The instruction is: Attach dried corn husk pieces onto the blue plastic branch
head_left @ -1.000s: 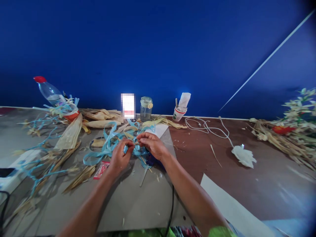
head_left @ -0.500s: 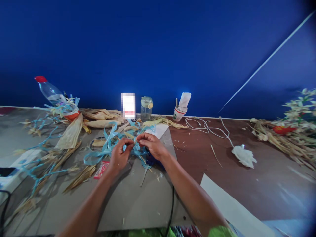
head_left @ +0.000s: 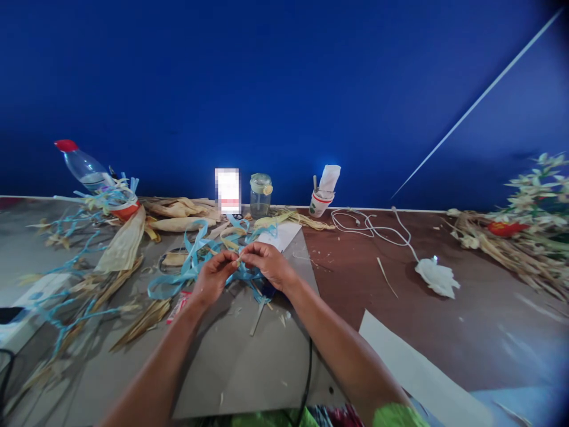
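Over the pile of light blue ribbon [head_left: 171, 289], my left hand [head_left: 213, 279] and my right hand [head_left: 270, 267] meet fingertip to fingertip. Both are closed in a pinch around a small pale yellowish piece [head_left: 239, 260], mostly covered by the fingers; its kind is too small to make out. Just below the hands, a thin pale strip [head_left: 256, 320] sticks out from the ribbon. A red and white packet [head_left: 178, 308] lies beside my left wrist, partly covered by it. Something dark blue [head_left: 268, 289] shows under my right hand.
Dried corn husks [head_left: 178, 207] lie along the wall, near a lidded glass jar [head_left: 260, 198] and a paper cup [head_left: 320, 201]. Blue-wrapped stems and a tilted plastic bottle [head_left: 86, 169] are at left. A white cable [head_left: 368, 225], crumpled tissue [head_left: 438, 277] and dried flowers [head_left: 502, 228] occupy the right.
Both hands have drawn slightly closer together, fingertips now meeting at the pale piece. The whole view has shifted slightly; the things on the table otherwise look the same.
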`<state>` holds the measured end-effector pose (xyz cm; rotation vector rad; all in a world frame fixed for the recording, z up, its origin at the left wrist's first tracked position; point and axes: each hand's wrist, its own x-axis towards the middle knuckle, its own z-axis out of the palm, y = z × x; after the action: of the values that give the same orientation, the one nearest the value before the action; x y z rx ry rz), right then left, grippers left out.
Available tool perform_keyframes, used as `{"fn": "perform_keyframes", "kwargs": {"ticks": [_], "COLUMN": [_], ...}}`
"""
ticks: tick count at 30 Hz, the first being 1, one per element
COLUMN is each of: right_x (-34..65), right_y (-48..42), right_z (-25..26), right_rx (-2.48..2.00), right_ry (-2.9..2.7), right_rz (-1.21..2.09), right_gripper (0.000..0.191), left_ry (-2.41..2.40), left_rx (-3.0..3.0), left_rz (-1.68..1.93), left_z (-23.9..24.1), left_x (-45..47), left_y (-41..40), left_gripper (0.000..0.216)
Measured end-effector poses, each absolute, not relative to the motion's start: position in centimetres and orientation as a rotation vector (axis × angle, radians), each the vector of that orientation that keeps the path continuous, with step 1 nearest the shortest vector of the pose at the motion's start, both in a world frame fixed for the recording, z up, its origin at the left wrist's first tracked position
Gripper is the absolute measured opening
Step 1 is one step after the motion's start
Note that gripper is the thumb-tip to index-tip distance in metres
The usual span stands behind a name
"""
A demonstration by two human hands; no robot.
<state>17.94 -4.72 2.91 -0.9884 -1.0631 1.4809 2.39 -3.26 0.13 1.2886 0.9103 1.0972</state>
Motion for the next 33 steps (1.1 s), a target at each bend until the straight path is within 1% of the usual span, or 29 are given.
{"fn": "perform_keyframes", "kwargs": {"ticks": [7, 12, 16, 19, 27, 33], "right_x": [17.7, 17.7, 17.3, 16.8, 16.7, 16.4], "right_y": [-4.5, -4.6, -4.8, -4.9, -4.9, -4.7], "right_z": [2.4, 2.3, 2.3, 2.1, 1.6, 0.8], "right_rx": [-0.981, -0.878, -0.869, -0.893, -0.886, -0.913], "right_ry": [-0.984, -0.986, -1.038, -1.053, -1.093, -1.155], "right_rz": [1.584, 1.606, 1.532, 1.463, 1.410, 1.342], "right_gripper": [0.026, 0.023, 0.015, 0.013, 0.017, 0.021], "left_ry": [0.788, 0.751, 0.780, 0.777, 0.783, 0.879], "left_rx": [1.223, 1.112, 1.076, 1.078, 1.113, 1.264], "left_rz": [1.042, 1.071, 1.088, 1.090, 1.094, 1.260], "left_z": [-0.5, 0.2, 0.4, 0.4, 0.4, -0.3], "left_x": [2.2, 2.4, 2.5, 2.5, 2.6, 2.6], "left_y": [-3.1, -3.3, -3.4, -3.4, -3.5, -3.1], "left_gripper": [0.024, 0.022, 0.025, 0.024, 0.024, 0.024]}}
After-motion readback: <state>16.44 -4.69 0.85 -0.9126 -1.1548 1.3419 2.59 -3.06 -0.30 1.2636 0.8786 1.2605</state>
